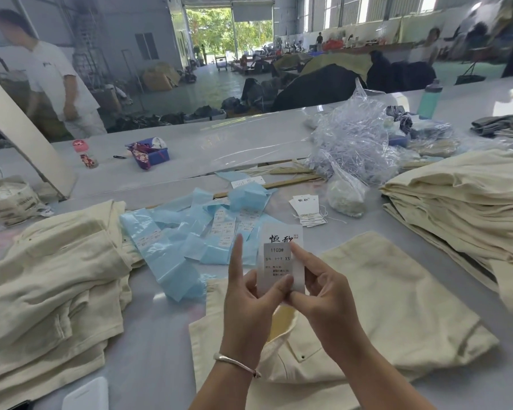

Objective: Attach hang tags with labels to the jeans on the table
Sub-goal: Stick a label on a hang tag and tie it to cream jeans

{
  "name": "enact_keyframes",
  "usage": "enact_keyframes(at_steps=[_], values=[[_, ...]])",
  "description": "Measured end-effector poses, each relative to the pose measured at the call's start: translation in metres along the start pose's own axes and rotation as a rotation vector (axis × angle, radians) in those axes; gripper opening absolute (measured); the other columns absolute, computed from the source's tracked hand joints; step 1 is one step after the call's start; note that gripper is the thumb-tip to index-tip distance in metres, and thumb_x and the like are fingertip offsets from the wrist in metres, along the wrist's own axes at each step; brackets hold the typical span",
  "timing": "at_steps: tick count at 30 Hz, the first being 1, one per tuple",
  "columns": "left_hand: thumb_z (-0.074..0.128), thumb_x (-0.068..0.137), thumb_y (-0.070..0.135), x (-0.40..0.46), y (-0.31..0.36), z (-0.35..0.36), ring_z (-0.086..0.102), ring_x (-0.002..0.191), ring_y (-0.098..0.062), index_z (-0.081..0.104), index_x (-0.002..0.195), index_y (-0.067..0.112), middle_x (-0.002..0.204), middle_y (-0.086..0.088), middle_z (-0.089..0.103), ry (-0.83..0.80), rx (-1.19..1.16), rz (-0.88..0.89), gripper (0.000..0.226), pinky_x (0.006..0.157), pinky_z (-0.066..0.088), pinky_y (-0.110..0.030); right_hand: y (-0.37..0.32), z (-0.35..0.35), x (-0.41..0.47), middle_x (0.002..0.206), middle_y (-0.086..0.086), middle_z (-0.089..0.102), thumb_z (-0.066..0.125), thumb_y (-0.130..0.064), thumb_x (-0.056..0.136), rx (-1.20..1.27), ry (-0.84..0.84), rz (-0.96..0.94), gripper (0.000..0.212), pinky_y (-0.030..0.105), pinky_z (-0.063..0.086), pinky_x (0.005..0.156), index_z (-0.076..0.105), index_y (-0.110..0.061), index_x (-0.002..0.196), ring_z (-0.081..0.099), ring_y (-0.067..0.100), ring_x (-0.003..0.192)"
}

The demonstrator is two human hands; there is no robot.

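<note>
Holding a white hang tag (pixel 282 261) up over the table (pixel 154 344), the left hand (pixel 249 306) and right hand (pixel 323 300) both pinch its bottom edge. Cream jeans (pixel 382 306) lie under them by the near edge. Jeans piles (pixel 48 276) crowd both sides. Blue label strips (pixel 175 247) fill the middle. The tag's small print is blurry.

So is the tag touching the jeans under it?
Cannot tell. In the head view both hands hold the tag up, and they hide its bottom edge from the jeans.
</note>
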State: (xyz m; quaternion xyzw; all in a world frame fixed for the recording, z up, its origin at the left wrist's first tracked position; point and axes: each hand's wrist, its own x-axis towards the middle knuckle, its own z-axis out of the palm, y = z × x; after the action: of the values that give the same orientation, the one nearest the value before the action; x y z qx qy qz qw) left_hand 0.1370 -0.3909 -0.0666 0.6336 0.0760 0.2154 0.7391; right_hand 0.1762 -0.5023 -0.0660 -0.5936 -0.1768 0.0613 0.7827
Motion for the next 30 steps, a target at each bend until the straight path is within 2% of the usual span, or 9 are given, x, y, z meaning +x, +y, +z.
enact_keyframes(at_steps=[1,3,6,10,14,17,20,24,30], values=[[0.077,0.078,0.003,0.002,0.001,-0.002,0.072,0.085,-0.028,0.021,0.146,0.052,0.091,-0.014,0.074,-0.009,-0.02,-0.016,0.101,0.069,0.059,-0.035,0.001,-0.001,0.0,0.12,0.004,0.068,0.057,0.028,0.073,0.014,-0.011,0.018,0.072,0.036,0.058,0.08,0.058,-0.021,0.126,0.066,0.02,0.109],[0.075,0.076,-0.003,0.005,0.006,-0.007,0.071,0.087,-0.032,0.017,0.147,0.051,0.091,-0.017,0.073,-0.019,-0.035,-0.023,0.106,0.07,0.059,-0.038,0.004,-0.002,0.0,0.118,0.004,0.069,0.059,0.026,0.07,0.036,-0.029,0.058,0.075,0.04,0.057,0.083,0.058,-0.022,0.127,0.066,0.024,0.11],[0.075,0.071,0.004,0.003,0.01,-0.011,0.071,0.092,-0.032,0.022,0.148,0.044,0.095,-0.017,0.074,-0.06,-0.114,-0.075,0.102,0.072,0.058,-0.037,0.004,-0.002,0.002,0.11,0.008,0.072,0.063,0.011,0.06,0.143,-0.036,0.117,0.076,0.032,0.057,0.075,0.057,-0.021,0.129,0.069,0.025,0.101],[0.069,0.079,-0.007,0.002,0.009,-0.018,0.071,0.09,-0.028,0.032,0.144,0.035,0.093,-0.02,0.073,-0.029,-0.08,-0.089,0.086,0.073,0.057,-0.033,0.0,0.002,0.008,0.109,0.019,0.071,0.073,0.005,0.056,0.356,-0.044,0.225,0.071,0.031,0.056,0.073,0.062,-0.01,0.124,0.069,0.03,0.097],[0.074,0.071,-0.005,-0.001,0.008,-0.025,0.071,0.081,-0.024,0.055,0.125,0.023,0.085,-0.02,0.073,-0.034,-0.08,-0.103,0.064,0.068,0.056,-0.031,-0.003,0.006,0.018,0.096,0.017,0.073,0.078,0.003,0.053,0.391,0.005,0.319,0.065,0.029,0.056,0.063,0.066,-0.005,0.116,0.071,0.024,0.08],[0.075,0.067,0.002,-0.004,0.006,-0.03,0.072,0.08,-0.027,0.068,0.099,0.006,0.086,-0.02,0.074,-0.057,-0.085,-0.101,0.032,0.066,0.057,-0.031,-0.006,0.007,0.024,0.092,0.012,0.073,0.076,0.001,0.056,0.367,0.069,0.314,0.061,0.029,0.056,0.062,0.066,-0.006,0.115,0.071,0.022,0.079],[0.073,0.068,0.005,-0.004,0.002,-0.034,0.071,0.079,-0.02,0.075,0.077,0.007,0.086,-0.017,0.075,-0.061,-0.108,-0.09,0.009,0.067,0.055,-0.025,-0.007,0.009,0.027,0.092,0.019,0.072,0.078,-0.003,0.056,0.339,0.113,0.312,0.059,0.032,0.057,0.063,0.067,-0.012,0.113,0.07,0.028,0.079],[0.072,0.072,0.012,-0.004,0.0,-0.038,0.068,0.077,-0.015,0.075,0.076,0.01,0.083,-0.011,0.074,-0.049,-0.075,-0.09,0.006,0.068,0.053,-0.022,-0.007,0.014,0.028,0.095,0.023,0.071,0.079,-0.005,0.06,0.315,0.169,0.321,0.054,0.03,0.056,0.058,0.068,-0.016,0.112,0.07,0.027,0.077],[0.078,0.073,0.014,-0.003,-0.005,-0.039,0.068,0.078,-0.016,0.069,0.086,0.001,0.084,-0.011,0.073,-0.057,-0.052,-0.151,0.021,0.067,0.054,-0.023,-0.006,0.018,0.024,0.085,0.022,0.072,0.077,-0.002,0.069,0.24,0.181,0.264,0.038,0.031,0.056,0.057,0.072,-0.014,0.104,0.07,0.025,0.068]])
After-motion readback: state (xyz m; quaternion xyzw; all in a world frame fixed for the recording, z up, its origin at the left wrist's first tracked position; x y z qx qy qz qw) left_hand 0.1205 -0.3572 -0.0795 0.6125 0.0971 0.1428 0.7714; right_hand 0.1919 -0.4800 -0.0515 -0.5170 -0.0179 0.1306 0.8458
